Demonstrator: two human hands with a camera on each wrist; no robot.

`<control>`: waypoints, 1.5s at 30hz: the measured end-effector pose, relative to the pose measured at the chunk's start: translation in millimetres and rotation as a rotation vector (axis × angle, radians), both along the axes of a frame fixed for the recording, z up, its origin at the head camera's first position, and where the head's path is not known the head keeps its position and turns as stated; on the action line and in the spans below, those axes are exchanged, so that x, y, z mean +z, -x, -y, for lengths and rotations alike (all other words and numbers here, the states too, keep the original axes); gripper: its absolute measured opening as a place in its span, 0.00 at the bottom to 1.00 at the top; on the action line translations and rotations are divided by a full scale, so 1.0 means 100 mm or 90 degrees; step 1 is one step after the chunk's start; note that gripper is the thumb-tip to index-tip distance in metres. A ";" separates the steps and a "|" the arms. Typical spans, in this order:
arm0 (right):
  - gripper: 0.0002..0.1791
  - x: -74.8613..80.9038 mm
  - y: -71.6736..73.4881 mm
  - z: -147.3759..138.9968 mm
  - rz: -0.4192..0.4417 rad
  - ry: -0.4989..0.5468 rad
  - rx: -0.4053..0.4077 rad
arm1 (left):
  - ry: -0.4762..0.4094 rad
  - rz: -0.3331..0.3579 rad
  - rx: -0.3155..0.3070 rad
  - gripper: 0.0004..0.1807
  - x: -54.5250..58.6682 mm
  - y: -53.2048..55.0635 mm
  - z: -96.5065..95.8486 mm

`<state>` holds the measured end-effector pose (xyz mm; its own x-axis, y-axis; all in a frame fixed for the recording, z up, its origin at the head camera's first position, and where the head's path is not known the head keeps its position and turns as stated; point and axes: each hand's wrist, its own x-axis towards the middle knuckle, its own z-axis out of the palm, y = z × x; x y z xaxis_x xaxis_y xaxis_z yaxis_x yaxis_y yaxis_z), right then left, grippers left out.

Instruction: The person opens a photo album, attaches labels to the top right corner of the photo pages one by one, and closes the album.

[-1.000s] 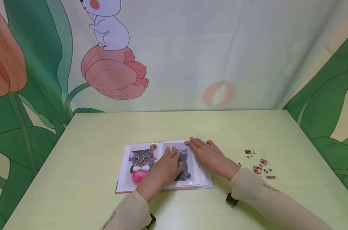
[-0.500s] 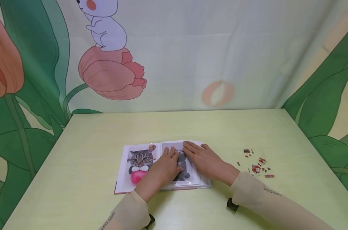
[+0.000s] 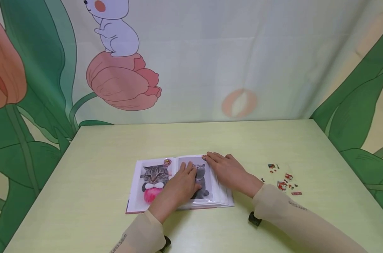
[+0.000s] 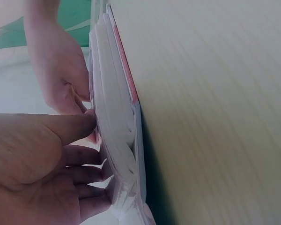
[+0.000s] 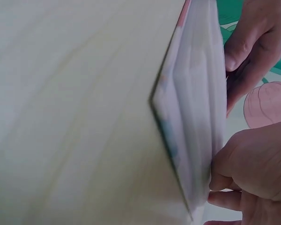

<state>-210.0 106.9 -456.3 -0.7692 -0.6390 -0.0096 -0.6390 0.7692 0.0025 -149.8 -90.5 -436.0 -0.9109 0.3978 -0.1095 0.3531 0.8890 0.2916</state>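
Note:
An open photo album point(image 3: 134, 200) lies on the table, a tabby cat photo point(image 3: 155, 174) on its left page and a grey cat photo point(image 3: 204, 192) on its right. My left hand point(image 3: 180, 184) rests on the right page with extended fingers, partly covering the grey cat. Fingertips of my right hand point(image 3: 231, 172) touch the right page's upper corner, beside a small sticker point(image 3: 204, 157). Another small sticker point(image 3: 167, 162) sits at the top of the tabby photo. Both wrist views show the album's stacked page edges point(image 4: 114, 93), with fingertips against the top page.
To the right of the album lies a clear sheet with several small red and dark stickers point(image 3: 282, 186). The pale table point(image 3: 99, 158) ends at a printed curtain point(image 3: 191, 70) behind it. Dark wrist devices point(image 3: 254, 219) hang beneath the sleeves.
The right hand slid left across the sticker at the page's upper corner, then back right, uncovering it. My left hand stayed in place on the page.

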 end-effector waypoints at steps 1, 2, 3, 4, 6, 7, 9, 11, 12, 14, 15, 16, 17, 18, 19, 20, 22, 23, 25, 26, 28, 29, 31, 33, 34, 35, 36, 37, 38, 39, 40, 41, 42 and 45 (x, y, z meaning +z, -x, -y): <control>0.27 0.00 0.01 0.00 0.003 0.006 -0.004 | -0.001 0.000 -0.001 0.33 0.00 0.00 0.00; 0.27 0.00 0.01 -0.01 0.006 0.010 -0.008 | -0.003 0.000 0.000 0.33 0.00 0.00 0.00; 0.27 -0.01 0.02 -0.01 0.010 0.014 -0.013 | -0.004 0.001 0.000 0.33 0.00 0.00 0.00; 0.27 -0.02 0.03 -0.02 0.014 0.015 -0.016 | -0.005 0.002 0.002 0.33 0.00 0.00 0.00; 0.27 -0.02 0.04 -0.02 0.023 0.016 -0.022 | -0.005 0.004 0.004 0.33 0.00 -0.01 0.00; 0.27 -0.02 0.04 -0.02 0.025 0.016 -0.024 | -0.005 0.004 0.006 0.33 0.00 -0.01 0.01; 0.28 -0.02 0.03 -0.02 0.020 0.014 -0.024 | -0.003 0.006 0.006 0.33 0.00 -0.01 0.01; 0.28 -0.01 0.01 0.00 0.011 0.018 -0.016 | -0.001 0.007 0.006 0.33 0.00 -0.01 0.01; 0.28 0.00 -0.02 0.01 0.003 0.020 -0.007 | 0.000 0.008 0.006 0.33 0.00 -0.01 0.01; 0.28 0.00 -0.06 0.04 -0.008 0.023 0.018 | 0.003 0.008 0.004 0.33 0.00 -0.01 0.01; 0.28 0.01 -0.08 0.06 -0.011 0.024 0.032 | 0.004 0.006 0.003 0.33 0.00 -0.01 0.02; 0.28 0.00 -0.10 0.07 -0.011 0.023 0.046 | 0.005 0.007 0.003 0.33 0.00 -0.01 0.02; 0.28 0.00 -0.12 0.08 -0.013 0.020 0.058 | 0.005 0.004 0.003 0.33 0.01 -0.01 0.02; 0.28 0.00 -0.14 0.10 -0.013 0.017 0.064 | 0.006 0.004 0.002 0.33 0.01 -0.01 0.02; 0.28 0.00 -0.15 0.10 -0.013 0.014 0.065 | 0.007 0.002 0.000 0.33 0.01 -0.01 0.02; 0.28 0.00 -0.16 0.11 -0.014 0.009 0.062 | 0.006 0.001 -0.001 0.33 0.00 -0.01 0.02; 0.27 0.00 -0.16 0.12 -0.016 0.000 0.045 | 0.005 -0.001 -0.003 0.33 0.00 -0.01 0.01; 0.27 0.00 -0.16 0.12 -0.018 -0.004 0.035 | 0.005 -0.001 -0.003 0.33 0.00 -0.01 0.01; 0.27 0.01 -0.15 0.12 -0.016 -0.008 0.020 | 0.004 0.001 -0.002 0.33 0.01 -0.01 0.01; 0.27 0.01 -0.14 0.12 -0.014 -0.009 0.016 | 0.004 0.002 0.000 0.33 0.01 -0.01 0.01; 0.27 0.02 -0.13 0.12 -0.007 -0.012 0.011 | 0.006 0.004 0.002 0.33 0.01 -0.01 0.01; 0.27 0.03 -0.13 0.12 -0.004 -0.013 0.010 | 0.006 0.003 0.002 0.33 0.01 -0.01 0.01; 0.27 0.04 -0.13 0.12 -0.001 -0.015 0.007 | 0.007 0.000 0.000 0.33 0.01 -0.01 0.01; 0.27 0.04 -0.13 0.13 -0.003 -0.017 0.004 | 0.008 -0.002 -0.002 0.33 0.01 -0.01 0.00; 0.27 0.04 -0.13 0.13 -0.003 -0.019 0.002 | 0.008 -0.003 -0.002 0.33 0.00 0.00 0.00; 0.27 0.04 -0.13 0.13 -0.004 -0.020 0.001 | 0.006 -0.004 -0.002 0.33 0.00 0.00 0.01; 0.27 0.03 -0.13 0.14 -0.005 -0.021 0.001 | 0.005 -0.004 -0.002 0.33 0.00 0.00 0.01; 0.27 0.03 -0.13 0.14 -0.006 -0.021 0.001 | 0.005 -0.004 -0.002 0.33 0.00 0.00 0.01; 0.27 0.03 -0.13 0.14 -0.007 -0.020 0.001 | 0.003 -0.004 -0.002 0.33 0.00 0.00 0.01; 0.27 0.03 -0.13 0.13 -0.007 -0.019 0.001 | 0.002 -0.005 -0.003 0.33 0.00 -0.01 0.01; 0.28 0.02 -0.13 0.13 -0.005 -0.017 0.002 | 0.001 -0.006 -0.003 0.33 0.00 -0.01 0.01; 0.28 0.02 -0.12 0.13 -0.001 -0.013 0.002 | 0.001 -0.007 -0.004 0.33 0.00 -0.01 0.01; 0.28 0.01 -0.12 0.12 0.002 -0.010 -0.001 | 0.001 -0.009 -0.005 0.33 0.00 -0.01 0.01; 0.28 -0.02 -0.09 0.09 0.009 -0.013 -0.021 | -0.001 -0.007 -0.006 0.33 0.00 -0.01 0.01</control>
<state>-200.8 98.3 -458.2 -0.7891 -0.6134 -0.0329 -0.6140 0.7893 0.0093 -148.8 -91.0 -435.9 -0.9085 0.4062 -0.0983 0.3646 0.8852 0.2888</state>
